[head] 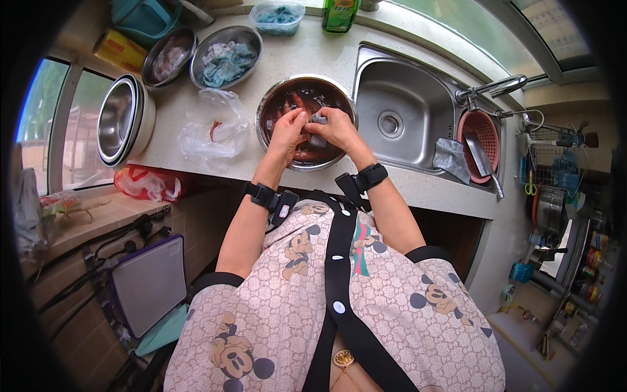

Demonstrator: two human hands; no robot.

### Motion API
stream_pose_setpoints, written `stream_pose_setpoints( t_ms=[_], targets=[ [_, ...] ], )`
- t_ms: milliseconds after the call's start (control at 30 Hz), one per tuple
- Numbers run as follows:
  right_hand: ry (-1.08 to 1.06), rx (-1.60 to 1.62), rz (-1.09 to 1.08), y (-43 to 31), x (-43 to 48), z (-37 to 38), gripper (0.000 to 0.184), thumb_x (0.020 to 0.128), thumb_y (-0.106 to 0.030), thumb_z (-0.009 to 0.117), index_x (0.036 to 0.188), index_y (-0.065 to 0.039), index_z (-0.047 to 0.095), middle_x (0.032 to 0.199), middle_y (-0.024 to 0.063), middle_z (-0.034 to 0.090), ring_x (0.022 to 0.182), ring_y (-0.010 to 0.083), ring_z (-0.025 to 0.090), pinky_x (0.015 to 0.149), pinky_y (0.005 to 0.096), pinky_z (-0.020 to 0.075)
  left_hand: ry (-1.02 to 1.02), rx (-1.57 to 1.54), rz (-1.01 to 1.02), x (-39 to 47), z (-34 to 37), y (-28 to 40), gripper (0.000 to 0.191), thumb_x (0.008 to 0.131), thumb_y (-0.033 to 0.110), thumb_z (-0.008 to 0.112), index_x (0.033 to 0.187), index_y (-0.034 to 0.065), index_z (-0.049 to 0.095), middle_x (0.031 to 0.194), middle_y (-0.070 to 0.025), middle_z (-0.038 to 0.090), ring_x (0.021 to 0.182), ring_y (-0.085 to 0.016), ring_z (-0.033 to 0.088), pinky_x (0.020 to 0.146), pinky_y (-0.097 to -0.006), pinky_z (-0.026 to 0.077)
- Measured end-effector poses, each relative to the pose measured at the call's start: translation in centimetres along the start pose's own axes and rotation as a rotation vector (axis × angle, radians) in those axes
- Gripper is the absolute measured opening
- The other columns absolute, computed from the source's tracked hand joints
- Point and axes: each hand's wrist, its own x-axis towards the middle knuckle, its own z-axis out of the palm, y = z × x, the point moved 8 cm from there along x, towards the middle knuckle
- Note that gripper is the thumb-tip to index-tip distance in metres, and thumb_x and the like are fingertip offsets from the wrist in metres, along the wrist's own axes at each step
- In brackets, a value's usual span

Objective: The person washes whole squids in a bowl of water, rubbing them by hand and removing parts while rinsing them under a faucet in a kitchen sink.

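Note:
Both hands meet over a round stainless steel basin [349, 147] of dark reddish-brown water on the counter. In my right hand [338, 128] is a grey scrubbing cloth [318, 140], bunched between the fingers. My left hand [288, 131] has its fingertips pinched together against the right hand's fingers; what lies between them is too hidden to tell. Long reddish pieces [298, 100], perhaps root vegetables, lie partly under water. Left of the basin, a small red-brown scrap [214, 130] rests on a clear plastic bag [232, 117].
To the right is a steel sink [406, 108] with a faucet [490, 90]. A pink colander [472, 127], a cleaver [479, 154] and a grey cloth [450, 159] sit at its right end. Stacked bowls [117, 122], a bowl of rags [228, 63] and a green bottle [339, 14] stand around the counter.

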Motion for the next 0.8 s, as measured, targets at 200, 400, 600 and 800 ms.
stream_pose_setpoints(
  t_ms=[200,400,600,800],
  targets=[
    [0.189,0.06,-0.12,-1.2,-0.5,-2.2,0.033,0.073,-0.023,0.071,0.101,-0.005,0.064,0.099,0.0194,0.064,0.092,0.0347,0.061,0.081,0.0385,0.0485,-0.028,-0.391,-0.084,0.3,-0.6,-1.2,0.03,0.096,0.007,0.037,0.122,-0.0014,0.05,0.11,-0.0094,0.059,0.094,-0.018,0.059,0.085,-0.0347,0.05],
    [0.067,-0.058,-0.348,-3.1,-0.1,1.8,0.021,0.077,-0.008,0.065,0.098,-0.005,0.067,0.102,0.0155,0.055,0.095,0.0345,0.057,0.084,0.0382,0.0466,-0.213,-0.321,-0.054,0.9,-0.3,-1.8,0.034,0.091,-0.002,0.036,0.122,0.0016,0.048,0.111,-0.0091,0.057,0.1,-0.018,0.056,0.089,-0.0379,0.049],
    [0.226,-0.23,-0.197,-2.0,-0.2,-1.6,0.028,0.079,-0.015,0.064,0.107,-0.012,0.064,0.102,0.0165,0.057,0.093,0.036,0.059,0.083,0.0411,0.0474,-0.111,-0.406,0.05,0.0,-2.4,0.1,0.039,0.091,-0.003,0.041,0.13,0.0019,0.04,0.122,-0.0128,0.052,0.111,-0.023,0.053,0.097,-0.0398,0.044],
    [0.127,-0.415,-0.203,-4.4,-2.2,-0.9,0.025,0.086,-0.024,0.054,0.105,-0.011,0.064,0.11,0.0208,0.058,0.097,0.0386,0.058,0.082,0.0447,0.048,-0.114,-0.651,0.167,-0.4,-2.3,2.4,0.04,0.09,-0.006,0.036,0.129,0.0023,0.038,0.126,-0.0165,0.048,0.12,-0.028,0.047,0.105,-0.0397,0.036]
  ],
)
